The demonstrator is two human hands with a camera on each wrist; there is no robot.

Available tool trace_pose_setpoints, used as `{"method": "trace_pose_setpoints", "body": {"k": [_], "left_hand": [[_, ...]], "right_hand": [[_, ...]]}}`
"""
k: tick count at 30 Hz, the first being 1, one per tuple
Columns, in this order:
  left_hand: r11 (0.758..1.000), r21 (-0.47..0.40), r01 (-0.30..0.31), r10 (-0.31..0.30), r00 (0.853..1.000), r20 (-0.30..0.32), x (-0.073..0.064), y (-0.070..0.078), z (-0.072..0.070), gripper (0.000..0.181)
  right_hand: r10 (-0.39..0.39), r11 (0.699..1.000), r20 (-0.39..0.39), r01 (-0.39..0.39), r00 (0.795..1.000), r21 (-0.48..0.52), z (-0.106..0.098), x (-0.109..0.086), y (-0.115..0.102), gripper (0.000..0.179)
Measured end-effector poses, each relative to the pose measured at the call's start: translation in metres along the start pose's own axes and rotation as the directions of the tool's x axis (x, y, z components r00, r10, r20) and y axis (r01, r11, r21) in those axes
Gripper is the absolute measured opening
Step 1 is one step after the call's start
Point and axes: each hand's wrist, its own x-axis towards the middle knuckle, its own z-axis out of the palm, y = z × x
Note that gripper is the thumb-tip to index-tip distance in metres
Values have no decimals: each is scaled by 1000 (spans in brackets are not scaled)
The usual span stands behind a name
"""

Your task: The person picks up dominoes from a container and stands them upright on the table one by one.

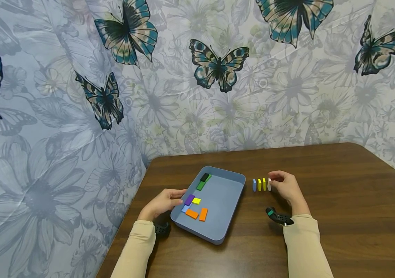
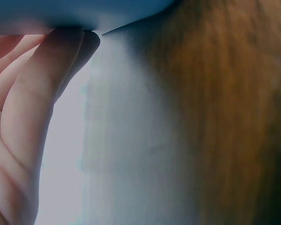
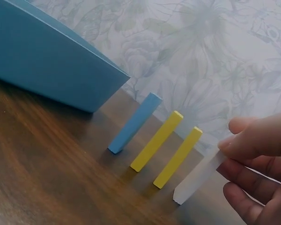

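My right hand (image 1: 287,189) pinches the top of a white block (image 3: 196,180) between thumb and fingers. This block stands upright on the table at the right end of a short row. To its left stand two yellow blocks (image 3: 157,140) (image 3: 178,158) and one blue block (image 3: 135,123), all on end with gaps between. My left hand (image 1: 161,202) touches the left side of a blue-grey tray (image 1: 218,200) with extended fingers. Inside the tray lie green (image 1: 201,185), black (image 1: 205,177), purple (image 1: 189,199), yellow (image 1: 196,201), light blue (image 1: 185,208) and orange blocks (image 1: 203,214).
The brown wooden table (image 1: 350,216) extends to the right of the row and in front of it. Behind it hangs a butterfly-and-flower patterned wall covering (image 1: 225,116). A black wrist strap (image 1: 279,217) is worn on the right wrist.
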Motion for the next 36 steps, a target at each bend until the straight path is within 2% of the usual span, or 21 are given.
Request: {"method": "trace_pose_setpoints", "body": {"k": [5,13,17,21,26,30,33,36], "left_hand": [[1000,-2,-6,6,1000,8,0,0,-1,52],[1000,13,-16,16,1000,9,-1,1,0,51],[1000,7,-11,11,1000,12,0,2,0,51],[1000,-12,-7,8,1000,16,0,0,0,51],[1000,-28,-4,5,1000,20,2,-2,-1,51],[1000,-19,2,-2,1000,5,3,-3,-1,50],[1000,-12,1,-1,1000,1,3,-3,-1,50],[1000,-14,-1,1,1000,3,3,-3,-2,50]], "right_hand": [[-36,999,-19,36,999,-19,-6,0,-10,33],[-105,993,-54,102,993,-55,-21,-2,-38,31],[-157,986,-69,152,985,-66,-24,-3,-55,31],[-227,973,-52,224,973,-54,-22,-6,-74,31],[-283,959,13,283,959,16,-12,-8,-100,31],[-286,958,133,281,949,56,7,-3,-120,31],[-302,953,229,286,925,102,26,2,-133,31],[-341,938,303,300,890,175,47,7,-143,31]]}}
